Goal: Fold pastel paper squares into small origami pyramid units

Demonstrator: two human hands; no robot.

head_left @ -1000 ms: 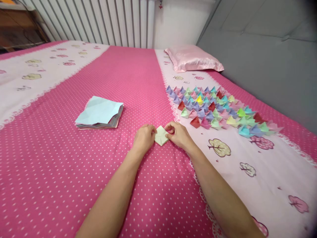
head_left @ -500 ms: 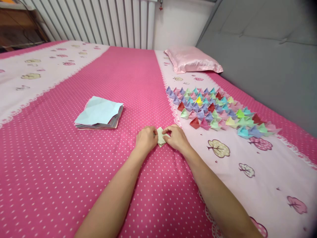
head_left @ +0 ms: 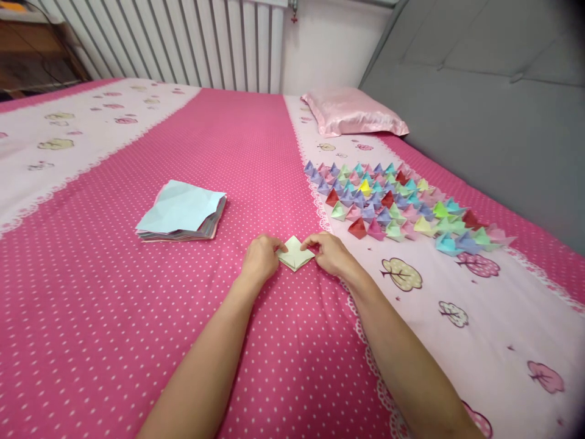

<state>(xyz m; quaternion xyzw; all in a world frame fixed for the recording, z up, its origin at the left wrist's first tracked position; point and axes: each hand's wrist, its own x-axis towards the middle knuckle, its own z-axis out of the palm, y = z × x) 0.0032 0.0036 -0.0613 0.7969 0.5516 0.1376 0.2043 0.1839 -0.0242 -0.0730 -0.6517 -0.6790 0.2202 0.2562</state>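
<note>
A small pale yellow-green piece of folded paper [head_left: 295,253], diamond-shaped with layered folds along its lower edges, lies on the pink bed cover between my hands. My left hand [head_left: 262,257] pinches its left corner between thumb and fingers. At the right corner, my right hand [head_left: 329,251] has its thumb and forefinger closed on the paper. To the left sits a stack of square paper [head_left: 185,208] with a light blue sheet on top. Many small folded paper boats [head_left: 388,195] in several colours stand in rows to the right.
The pink polka-dot bed cover [head_left: 192,305] has pale bands with printed trees. A pink pillow [head_left: 354,113] lies at the back, beside a grey padded headboard [head_left: 493,103]. Behind the bed are a white radiator [head_left: 183,46] and, far left, a wooden piece of furniture [head_left: 34,52].
My hands have moved apart to the paper's side corners. The folded paper now shows as a wider, flatter diamond. The view has shifted slightly.
</note>
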